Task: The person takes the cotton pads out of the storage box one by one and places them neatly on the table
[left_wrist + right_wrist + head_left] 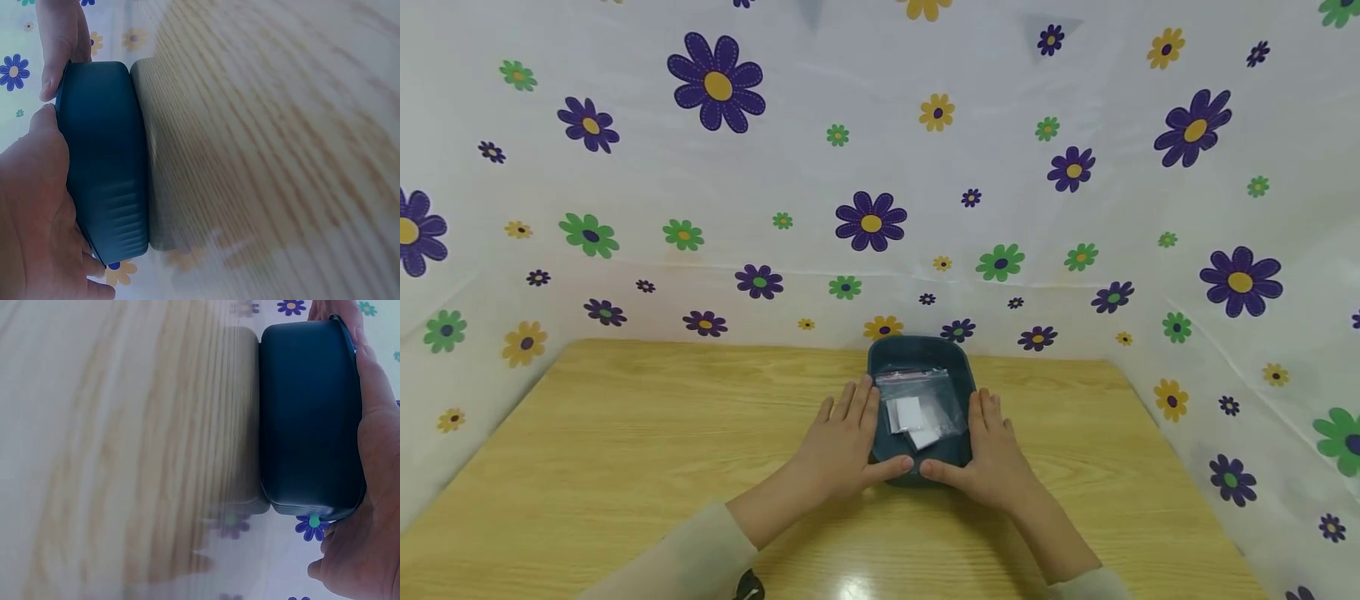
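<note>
Beyond all our fingertips, and off to both sides, we have the flowered cloth (775, 167), white with purple, green and yellow blooms, and below the fingers the broad wooden table (662, 442) stretches out left and right of both hands. Now right between the two sets of fingers, there it is: the dark teal tub (917, 350), upright on the wood, its far end reaching out past the fingertips and its near rim under the thumbs. Look at the left hand (841, 450): we see its fingers straight, laid along the tub's left side rather than curled round it, the thumb stretched across the near rim. And the right hand (998, 462) mirrors it on the other side, fingers extended against the wall, thumb pointing back at its partner, the two thumb tips just apart. Inside, between the fingers, we spot a clear plastic bag (938, 404), and nearer the left fingers than the right, a couple of small white pieces (909, 414), overlapping; whether they sit in the bag or under it, we cannot tell.
</note>
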`<move>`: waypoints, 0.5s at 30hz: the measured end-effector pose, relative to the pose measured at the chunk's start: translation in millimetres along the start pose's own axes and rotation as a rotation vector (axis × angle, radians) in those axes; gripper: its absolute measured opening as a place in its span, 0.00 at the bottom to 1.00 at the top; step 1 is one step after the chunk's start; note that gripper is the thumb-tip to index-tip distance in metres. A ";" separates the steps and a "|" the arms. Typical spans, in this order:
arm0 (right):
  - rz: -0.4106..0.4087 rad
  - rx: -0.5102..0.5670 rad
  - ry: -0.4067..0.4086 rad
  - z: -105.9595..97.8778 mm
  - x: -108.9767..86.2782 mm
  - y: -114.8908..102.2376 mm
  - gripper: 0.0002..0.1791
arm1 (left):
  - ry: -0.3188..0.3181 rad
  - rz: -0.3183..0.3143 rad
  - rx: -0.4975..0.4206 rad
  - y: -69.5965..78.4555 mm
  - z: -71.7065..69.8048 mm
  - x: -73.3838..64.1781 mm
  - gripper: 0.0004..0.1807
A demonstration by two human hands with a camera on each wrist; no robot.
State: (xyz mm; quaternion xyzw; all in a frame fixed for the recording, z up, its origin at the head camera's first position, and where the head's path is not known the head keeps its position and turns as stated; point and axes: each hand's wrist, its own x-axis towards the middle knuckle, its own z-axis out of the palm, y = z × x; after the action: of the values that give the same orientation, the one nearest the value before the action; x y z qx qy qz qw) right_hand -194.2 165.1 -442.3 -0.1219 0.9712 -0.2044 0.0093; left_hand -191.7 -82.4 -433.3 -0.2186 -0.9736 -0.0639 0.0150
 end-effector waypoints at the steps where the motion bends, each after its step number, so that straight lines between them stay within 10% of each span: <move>1: 0.002 0.001 -0.003 0.5 0.0 0.0 0.75 | -0.002 0.000 -0.001 -0.4 0.6 -0.1 0.65; 15: -0.016 -0.027 0.007 3.5 -1.1 -4.7 0.75 | 0.024 0.032 0.030 -6.1 -0.1 -5.9 0.63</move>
State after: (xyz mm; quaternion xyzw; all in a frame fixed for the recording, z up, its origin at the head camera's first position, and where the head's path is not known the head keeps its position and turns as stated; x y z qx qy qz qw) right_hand -191.9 159.8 -443.7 -0.1292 0.9729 -0.1919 0.0026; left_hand -189.0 -90.4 -434.3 -0.2332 -0.9706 -0.0518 0.0307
